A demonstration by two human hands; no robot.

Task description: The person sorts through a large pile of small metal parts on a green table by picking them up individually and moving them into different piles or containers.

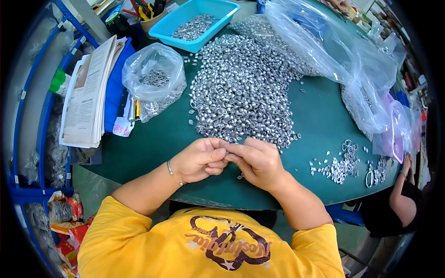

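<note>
My left hand and my right hand meet fingertip to fingertip over the table's near side. Both are closed in a pinch, and whatever sits between the fingers is too small and too covered to name. Just beyond them spreads a large heap of small silvery metal pieces, rounded and hollow, some like little rings. A few of these pieces lie loose by the heap's edges. On my left wrist is a thin metal bangle.
The green table holds a blue tray and a clear bag of metal pieces at back left. Larger plastic bags lie back right, scraps nearer. Papers stand left; another person's arm is at right.
</note>
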